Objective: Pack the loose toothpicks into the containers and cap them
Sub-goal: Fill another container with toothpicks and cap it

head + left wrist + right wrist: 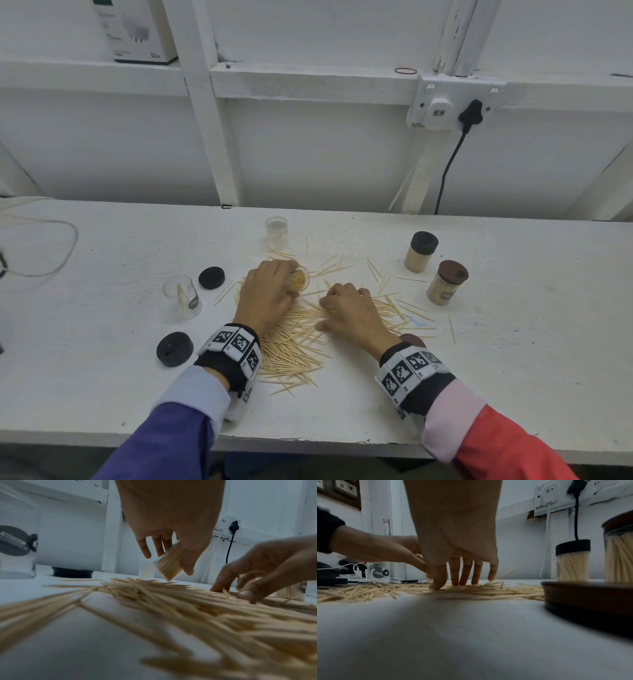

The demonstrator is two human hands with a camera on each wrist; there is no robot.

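From the head view, the scattered pile of pale wooden toothpicks (301,346) covers the white desk (102,377) nearest, the left hand (267,294) curled round a clear, toothpick-filled plastic container (300,278). The left wrist view shows that container tilted, clamped between thumb and fingers (145,547). In the right wrist view, the right hand (458,555) presses spread fingers (477,573) into the pile, capped containers far right.

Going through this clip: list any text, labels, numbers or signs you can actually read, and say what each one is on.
"30w": on the white box on the ledge; its other print is too small to read.
"B": on a wall switch plate in the right wrist view.
Round dark label on the clear container: blurred, unreadable.
Black-and-white coded squares on the wrist bands: patterns, no words.
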